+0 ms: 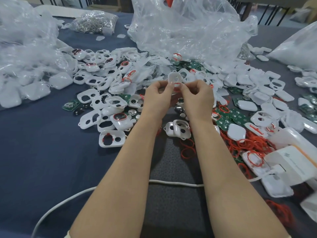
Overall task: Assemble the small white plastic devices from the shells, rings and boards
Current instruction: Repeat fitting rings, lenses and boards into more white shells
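Observation:
Both hands are raised over the middle of the table and hold one white shell (173,79) upright between them. My left hand (158,97) pinches its left edge. My right hand (197,97) pinches its lower right edge, where a red ring (176,90) shows at the fingertips. The shell has a round hole near its middle. Under the hands lie more white shells (112,139), loose red rings (187,150), green boards (238,117) and small metal discs (179,109).
The dark blue table (42,143) carries heaps of white shells, and clear plastic bags (185,26) stand at the back and left. A bag of metal parts (96,22) lies far left. A white cable (171,182) crosses the front. White boxes (291,162) sit at the right.

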